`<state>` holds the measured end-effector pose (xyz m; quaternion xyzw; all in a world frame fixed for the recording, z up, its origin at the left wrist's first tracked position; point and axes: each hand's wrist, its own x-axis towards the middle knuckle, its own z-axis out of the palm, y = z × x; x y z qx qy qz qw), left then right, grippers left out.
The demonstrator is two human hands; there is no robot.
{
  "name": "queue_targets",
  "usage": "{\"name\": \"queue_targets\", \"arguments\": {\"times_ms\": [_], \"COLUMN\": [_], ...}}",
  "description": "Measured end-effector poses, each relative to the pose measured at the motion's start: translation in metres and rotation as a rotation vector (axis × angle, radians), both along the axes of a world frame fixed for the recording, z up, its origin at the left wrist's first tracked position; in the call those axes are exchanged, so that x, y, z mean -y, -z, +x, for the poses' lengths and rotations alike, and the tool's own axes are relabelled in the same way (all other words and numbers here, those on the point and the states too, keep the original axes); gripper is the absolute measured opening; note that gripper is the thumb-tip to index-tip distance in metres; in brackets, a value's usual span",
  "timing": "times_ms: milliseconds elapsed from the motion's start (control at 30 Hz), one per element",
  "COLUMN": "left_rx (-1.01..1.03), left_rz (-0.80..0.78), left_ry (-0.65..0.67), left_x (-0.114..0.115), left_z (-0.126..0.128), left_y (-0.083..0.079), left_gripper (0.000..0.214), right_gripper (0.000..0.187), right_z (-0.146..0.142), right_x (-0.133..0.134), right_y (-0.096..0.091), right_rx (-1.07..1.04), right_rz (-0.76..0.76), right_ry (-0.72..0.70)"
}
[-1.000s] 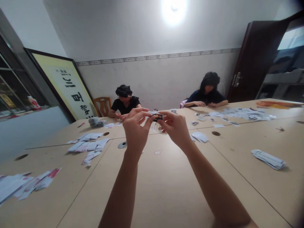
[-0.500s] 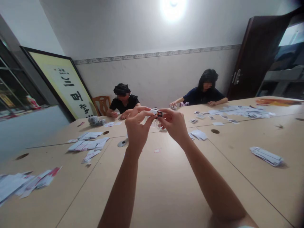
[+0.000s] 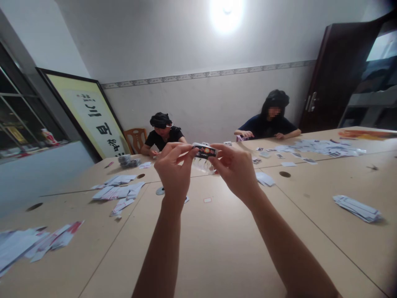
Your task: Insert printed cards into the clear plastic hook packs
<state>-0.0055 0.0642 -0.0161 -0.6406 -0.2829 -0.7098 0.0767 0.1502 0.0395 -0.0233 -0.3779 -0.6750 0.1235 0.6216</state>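
Note:
Held up before me is a small clear plastic packet [image 3: 205, 152] with a black printed label across its top, bearing white characters and a red-orange burst. Thin curved items show through the clear part below the label; I cannot make out their kind. My left hand [image 3: 174, 166] pinches the label's left end between thumb and fingers. At the right end, my right hand [image 3: 238, 170] grips it the same way. Beneath the hands, a small white card with a red border [image 3: 207, 200] lies on the table [image 3: 214, 248].
Paper piles [image 3: 119, 188] lie to the left, with more papers [image 3: 18, 246] nearer me. A bundle of white slips [image 3: 357, 208] sits at right. Across the table two people work, one [image 3: 163, 132] left, one [image 3: 273, 120] right, near scattered cards [image 3: 319, 147].
The label has turned toward me and been spread out flat, so its printing shows. My hands have moved slightly apart. The right-hand person's reaching hand has drawn back.

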Motion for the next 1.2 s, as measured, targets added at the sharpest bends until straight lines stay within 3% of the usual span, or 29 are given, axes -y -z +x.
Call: {"name": "queue_targets", "arguments": {"times_ms": [267,433,600,1200], "left_rx": [0.182,0.285,0.389,0.447], "left_rz": [0.055,0.001,-0.097,-0.116], "left_ry": [-0.046,0.060,0.163,0.156], "left_x": [0.007,0.009,0.013,0.015], "left_z": [0.014,0.016,0.015,0.019], "left_y": [0.009,0.008,0.002,0.001], "left_gripper": [0.010,0.022,0.021,0.023], "right_gripper": [0.029,0.029,0.029,0.028], "right_z": [-0.003,-0.004,-0.004,-0.005], "right_x": [0.011,0.014,0.014,0.020], "right_y": [0.000,0.000,0.001,-0.001], "right_rx": [-0.049,-0.071,-0.094,-0.080], "right_rz": [0.007,0.020,0.022,0.021], "right_ry": [-0.020,-0.042,-0.074,-0.062]}}
